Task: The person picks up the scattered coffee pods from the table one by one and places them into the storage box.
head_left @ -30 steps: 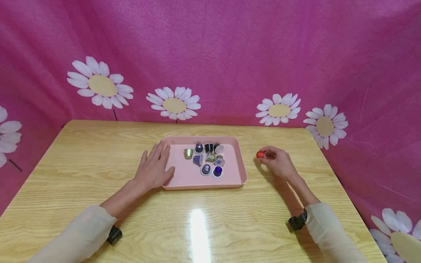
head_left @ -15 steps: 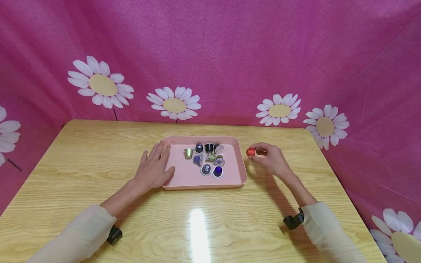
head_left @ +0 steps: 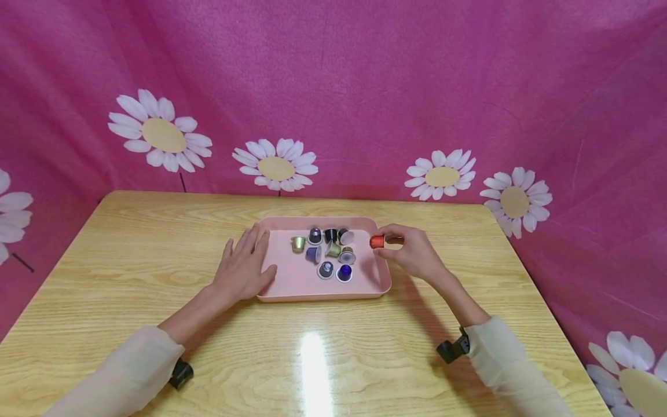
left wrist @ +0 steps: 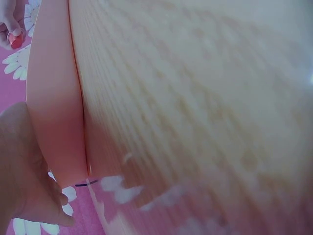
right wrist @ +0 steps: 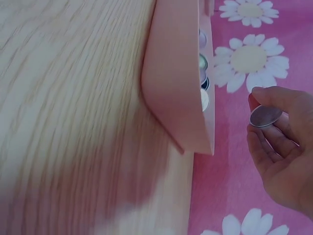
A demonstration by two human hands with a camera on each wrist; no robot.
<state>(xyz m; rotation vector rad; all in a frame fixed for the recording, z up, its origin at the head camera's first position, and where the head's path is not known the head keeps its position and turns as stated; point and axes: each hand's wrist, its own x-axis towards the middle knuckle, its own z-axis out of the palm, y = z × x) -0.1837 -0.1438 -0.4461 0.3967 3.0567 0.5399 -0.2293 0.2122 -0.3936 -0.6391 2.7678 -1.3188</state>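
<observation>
My right hand [head_left: 411, 250] pinches a red coffee capsule [head_left: 377, 241] between thumb and fingers, over the right side of a shallow pink tray [head_left: 276, 284]. In the right wrist view the capsule's silvery lid [right wrist: 265, 116] faces the camera. Straight-fingered, my left hand [head_left: 242, 266] rests at the tray's left rim. Several capsules sit in the tray: a blue-purple capsule [head_left: 345, 272], a silver-grey capsule [head_left: 326, 269], a blue capsule [head_left: 314, 253], a gold-green capsule [head_left: 298, 244], a dark capsule [head_left: 315, 234] and a black capsule [head_left: 330, 234] among them, some upright, some tipped over.
The tray stands on a light wooden table [head_left: 208, 347] with a bright reflection near its front. Behind the table hangs a pink cloth [head_left: 354, 104] printed with white daisies. Each wrist carries a small black camera, such as the right wrist camera [head_left: 452, 348].
My right hand has moved left with the red capsule, from above the table right of the tray to over the tray's right side. The left hand stays put.
</observation>
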